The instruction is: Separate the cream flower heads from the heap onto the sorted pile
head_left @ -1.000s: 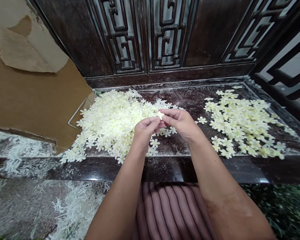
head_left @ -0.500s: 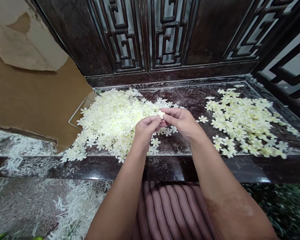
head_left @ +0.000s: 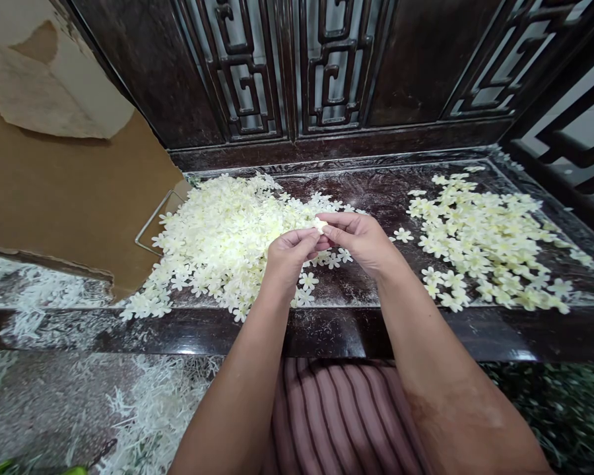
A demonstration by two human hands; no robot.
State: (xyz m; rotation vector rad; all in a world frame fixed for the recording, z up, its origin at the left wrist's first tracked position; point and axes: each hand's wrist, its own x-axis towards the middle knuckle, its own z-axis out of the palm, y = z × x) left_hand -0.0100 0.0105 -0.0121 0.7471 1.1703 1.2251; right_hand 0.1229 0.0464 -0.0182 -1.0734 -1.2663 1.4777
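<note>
A small pale yellow-white flower [head_left: 319, 225] is pinched between the fingertips of both hands, partly hidden by them. My left hand [head_left: 290, 254] grips it from the left with thumb and forefinger. From the right, my right hand [head_left: 361, 241] closes on the same flower, thumb and fingers together. Beneath and left of the hands spreads a large heap of similar five-petalled flowers [head_left: 222, 231]. A second, looser pile of flowers [head_left: 490, 244] lies to the right, with a single flower [head_left: 402, 235] between that pile and my right hand.
The dark carved wooden bench [head_left: 376, 178] has a raised latticed back [head_left: 334, 66]. A torn cardboard sheet [head_left: 69, 198] leans at the left, beside a bent metal wire handle [head_left: 151, 221]. White shreds [head_left: 153, 409] litter the floor; dark greenery [head_left: 569, 402] is at lower right.
Both hands stay in nearly the same place, still pinching the flower. The view has shifted very slightly; the piles look the same.
</note>
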